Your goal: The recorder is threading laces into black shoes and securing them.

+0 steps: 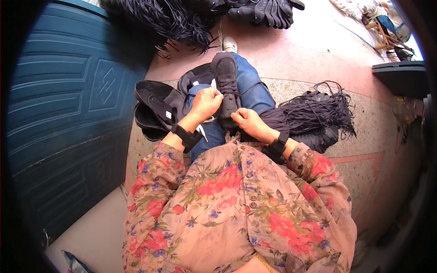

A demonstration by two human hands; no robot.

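Dark shoe (226,70), upper centre, toe upward, mesh-textured: its lace (230,86) spans several rows, so lacing appears well advanced, the ends unfinished. The left hand (207,101) is clenched, the right hand (248,121) pinched at the shoe; whether either grips lace cannot be told. A stringy dark bundle (318,111) lies at right.

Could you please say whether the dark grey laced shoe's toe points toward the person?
No, the dark grey laced shoe has its rounded toe facing away from the person.
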